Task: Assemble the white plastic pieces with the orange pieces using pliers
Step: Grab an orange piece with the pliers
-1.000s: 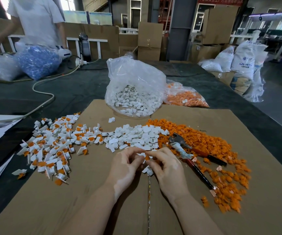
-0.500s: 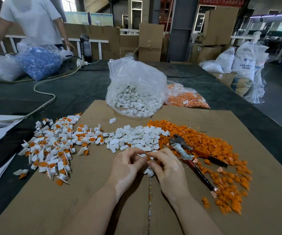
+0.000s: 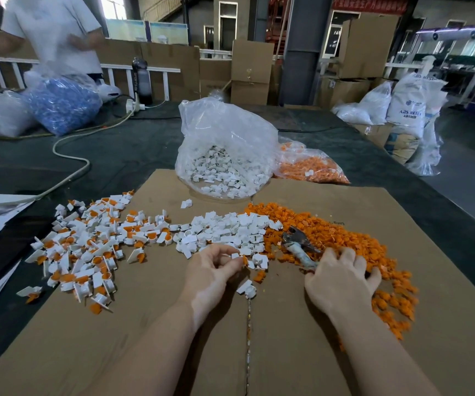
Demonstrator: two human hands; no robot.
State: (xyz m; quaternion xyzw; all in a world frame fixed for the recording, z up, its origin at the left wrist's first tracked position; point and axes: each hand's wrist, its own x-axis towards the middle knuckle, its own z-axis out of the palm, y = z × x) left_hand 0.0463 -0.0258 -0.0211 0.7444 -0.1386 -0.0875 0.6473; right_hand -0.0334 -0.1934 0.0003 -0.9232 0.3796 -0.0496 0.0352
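Left hand [image 3: 213, 267] curled above the flat brown corrugated cardboard sheet [image 3: 302, 352], fingertips pinching a small white plastic piece with an orange insert [image 3: 237, 258]. Right hand [image 3: 342, 278] spread palm-down over the handles of the worn grey metal pliers [image 3: 297, 244], fingers bent across them and digging into the orange heap; whether actually gripping the handles, cannot tell. Pliers' dull, scuffed head pointing away, lying on the seam between white and orange.

Loose pile of small angular white plastic pieces [image 3: 227, 227] in the middle of the cardboard, matte and blocky, just beyond the left hand. Wide scatter of little round orange plastic caps [image 3: 345, 232] to the right, running down past the right wrist. Heap of finished white pieces with orange centres [image 3: 87, 247] far left, spilling to the cardboard's edge. One stray white piece [image 3: 246, 288] lying between the two hands.

Crinkled clear plastic bag of white pieces [image 3: 225, 155] standing open at the far edge of the cardboard, a flatter clear bag of orange caps [image 3: 310, 167] just beside it on the right. Dark matte counter [image 3: 116, 150] underneath, a pale rubbery cable [image 3: 70, 158] snaking across it. Shiny bag of blue parts [image 3: 62, 107] at the far left.
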